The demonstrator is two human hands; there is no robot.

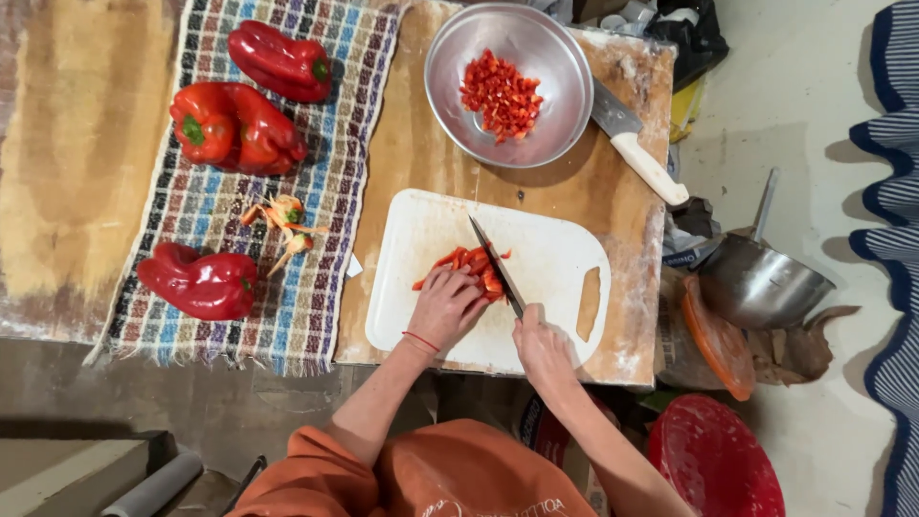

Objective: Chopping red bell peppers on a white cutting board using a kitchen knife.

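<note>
1. While the knife is gripped in the closed right hand, the pepper strips are pinned on the cutting board by the curled left hand.
2. Being light, soft and probably slippery, the strips are best pressed flat from above.
3. Farther off, diced pepper is held in a metal bowl.

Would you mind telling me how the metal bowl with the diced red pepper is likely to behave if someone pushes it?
The metal bowl looks thin and only part-filled with diced pepper, so it is probably light. Its rounded shape may let it rock or tip. On the floury wooden board it would likely slide easily.
</note>
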